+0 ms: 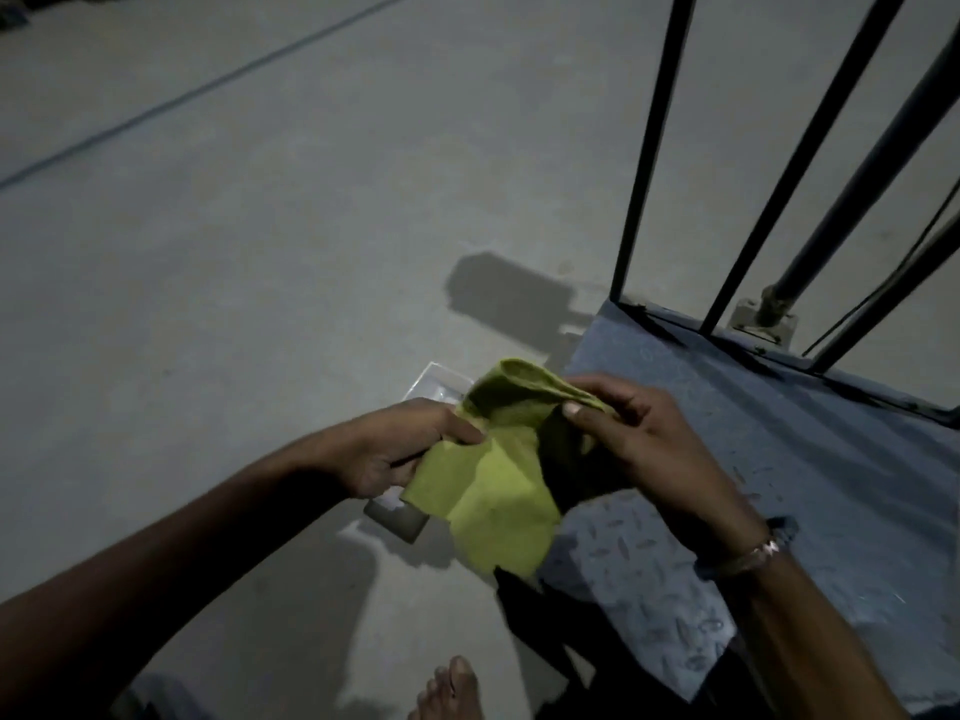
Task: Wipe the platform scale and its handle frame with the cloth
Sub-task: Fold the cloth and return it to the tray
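A yellow-green cloth [493,491] hangs between both hands, above the left edge of the platform scale. My left hand [395,449] pinches its left edge, and my right hand [639,439] grips its upper right fold. The blue platform scale [810,459] with a diamond-tread plate lies on the floor at the right. Its dark handle frame [649,148] of upright bars rises from the platform's far edge. The cloth is not touching the platform.
A small clear and grey flat object [410,517] lies on the grey concrete floor [234,252] under my left hand. My bare foot [452,688] shows at the bottom edge. A dark line crosses the floor at the upper left.
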The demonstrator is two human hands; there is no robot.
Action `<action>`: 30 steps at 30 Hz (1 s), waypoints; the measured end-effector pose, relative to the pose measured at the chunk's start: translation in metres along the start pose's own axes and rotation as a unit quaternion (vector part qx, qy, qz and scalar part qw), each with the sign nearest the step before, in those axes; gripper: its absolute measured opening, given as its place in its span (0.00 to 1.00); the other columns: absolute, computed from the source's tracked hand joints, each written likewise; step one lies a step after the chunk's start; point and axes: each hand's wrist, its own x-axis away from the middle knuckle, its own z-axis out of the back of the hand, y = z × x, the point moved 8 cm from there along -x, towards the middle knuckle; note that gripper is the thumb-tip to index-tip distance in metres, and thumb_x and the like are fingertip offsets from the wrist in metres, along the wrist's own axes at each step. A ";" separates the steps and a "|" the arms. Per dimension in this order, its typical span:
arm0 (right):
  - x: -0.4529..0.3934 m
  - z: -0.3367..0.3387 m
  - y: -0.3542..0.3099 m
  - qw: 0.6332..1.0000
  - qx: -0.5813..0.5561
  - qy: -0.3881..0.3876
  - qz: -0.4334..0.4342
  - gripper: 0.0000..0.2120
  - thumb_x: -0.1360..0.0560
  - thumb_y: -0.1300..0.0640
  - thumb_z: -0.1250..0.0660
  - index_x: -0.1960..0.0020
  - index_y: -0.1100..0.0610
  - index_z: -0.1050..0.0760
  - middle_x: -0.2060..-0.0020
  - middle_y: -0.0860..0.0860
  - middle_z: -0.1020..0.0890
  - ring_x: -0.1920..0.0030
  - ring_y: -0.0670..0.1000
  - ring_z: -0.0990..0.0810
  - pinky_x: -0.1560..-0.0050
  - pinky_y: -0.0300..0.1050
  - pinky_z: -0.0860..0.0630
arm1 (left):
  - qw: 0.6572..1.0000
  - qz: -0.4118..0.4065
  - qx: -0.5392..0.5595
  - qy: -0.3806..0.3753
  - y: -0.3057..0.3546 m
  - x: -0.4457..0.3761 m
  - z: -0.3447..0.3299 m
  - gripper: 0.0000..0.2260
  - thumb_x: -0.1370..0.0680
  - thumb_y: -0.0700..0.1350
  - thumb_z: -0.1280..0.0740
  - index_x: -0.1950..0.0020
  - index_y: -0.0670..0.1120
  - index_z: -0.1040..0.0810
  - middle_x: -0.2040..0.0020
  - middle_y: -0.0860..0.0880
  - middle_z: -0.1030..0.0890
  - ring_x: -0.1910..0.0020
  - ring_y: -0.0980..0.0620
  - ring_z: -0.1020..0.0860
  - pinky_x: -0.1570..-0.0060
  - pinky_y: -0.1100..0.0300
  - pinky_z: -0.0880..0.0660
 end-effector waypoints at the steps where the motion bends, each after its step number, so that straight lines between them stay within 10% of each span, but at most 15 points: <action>1: 0.002 -0.013 -0.010 0.999 0.015 -0.013 0.045 0.12 0.19 0.60 0.33 0.41 0.46 0.16 0.49 0.44 0.13 0.49 0.46 0.15 0.49 0.48 0.18 | 1.000 -0.006 0.031 0.000 0.001 0.002 0.006 0.15 0.17 0.44 0.35 0.33 0.41 0.18 0.39 0.42 0.14 0.38 0.41 0.16 0.33 0.45 0.22; 8: 0.031 -0.087 0.001 0.964 0.124 -0.062 0.226 0.21 0.24 0.69 0.33 0.37 0.50 0.17 0.32 0.43 0.21 0.22 0.47 0.35 0.31 0.59 0.25 | 0.957 -0.011 0.275 -0.094 -0.008 0.022 0.034 0.31 0.19 0.60 0.42 0.27 0.38 0.23 0.31 0.36 0.21 0.38 0.35 0.20 0.36 0.42 0.24; 11: 0.038 -0.102 0.007 0.963 0.090 -0.112 0.230 0.20 0.27 0.67 0.34 0.40 0.52 0.15 0.33 0.45 0.20 0.21 0.50 0.35 0.28 0.59 0.29 | 0.982 -0.047 0.163 -0.081 -0.024 0.020 0.038 0.23 0.24 0.45 0.29 0.31 0.37 0.21 0.39 0.37 0.18 0.44 0.39 0.18 0.41 0.46 0.22; 16: 0.003 -0.098 0.046 0.974 -0.219 -0.057 0.016 0.21 0.23 0.54 0.35 0.32 0.57 0.23 0.30 0.49 0.22 0.25 0.49 0.30 0.27 0.54 0.31 | 0.981 -0.126 0.148 0.013 -0.024 0.021 0.068 0.15 0.33 0.33 0.29 0.46 0.36 0.19 0.55 0.40 0.15 0.60 0.45 0.15 0.59 0.54 0.16; 20: 0.010 -0.153 0.087 0.777 -0.553 -0.185 -0.235 0.31 0.26 0.53 0.25 0.25 0.58 0.29 0.27 0.59 0.27 0.27 0.59 0.27 0.29 0.59 0.27 | 0.982 -0.130 0.137 -0.013 -0.025 0.025 0.080 0.16 0.27 0.33 0.28 0.39 0.36 0.20 0.48 0.39 0.16 0.52 0.44 0.15 0.53 0.55 0.16; 23: 0.020 -0.176 0.110 0.816 -0.468 -0.209 -0.266 0.20 0.23 0.64 0.30 0.32 0.62 0.22 0.34 0.62 0.20 0.39 0.60 0.17 0.43 0.54 0.18 | 0.994 -0.063 0.031 0.078 -0.054 0.018 0.105 0.12 0.23 0.38 0.26 0.40 0.43 0.17 0.50 0.43 0.17 0.54 0.45 0.19 0.62 0.58 0.19; 30: 0.002 -0.177 0.174 0.852 -0.347 -0.150 -0.363 0.23 0.27 0.68 0.28 0.32 0.65 0.24 0.36 0.63 0.19 0.36 0.65 0.20 0.32 0.68 0.28 | 0.997 0.063 0.042 -0.004 -0.125 -0.007 0.105 0.17 0.24 0.48 0.23 0.37 0.43 0.15 0.43 0.45 0.15 0.44 0.45 0.15 0.37 0.50 0.20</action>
